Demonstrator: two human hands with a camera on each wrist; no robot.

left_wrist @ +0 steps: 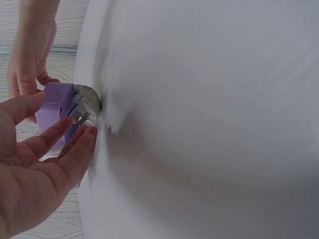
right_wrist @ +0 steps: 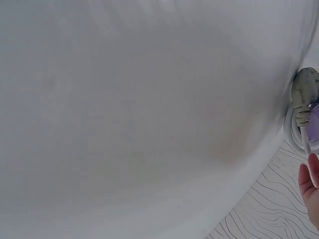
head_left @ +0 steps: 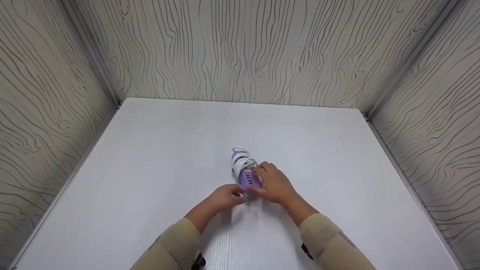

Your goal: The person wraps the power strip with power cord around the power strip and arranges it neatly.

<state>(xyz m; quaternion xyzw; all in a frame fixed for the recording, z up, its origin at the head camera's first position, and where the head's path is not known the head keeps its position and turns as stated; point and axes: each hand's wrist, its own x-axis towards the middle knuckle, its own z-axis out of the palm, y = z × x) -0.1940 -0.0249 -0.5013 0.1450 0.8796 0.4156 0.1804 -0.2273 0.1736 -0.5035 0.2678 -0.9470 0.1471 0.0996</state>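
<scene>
A purple power strip (head_left: 252, 181) with a white cord (head_left: 243, 164) wound round it lies near the middle of the white table. My right hand (head_left: 275, 183) holds its near end, the thumb at the front and the fingers along the right side. My left hand (head_left: 224, 197) is at the near left corner, thumb and fingers spread apart. In the left wrist view, the left hand's fingers (left_wrist: 75, 154) extend beside a grey plug (left_wrist: 87, 102) with metal prongs, under the purple body. The right wrist view catches the plug (right_wrist: 305, 89) and some right-hand fingertips (right_wrist: 308, 174) near the cord.
The white tabletop (head_left: 168, 150) extends on all sides of the strip. Wood-grain panels stand behind it, the back panel (head_left: 240, 52) at its far edge, with grey metal posts (head_left: 93, 56) at the corners.
</scene>
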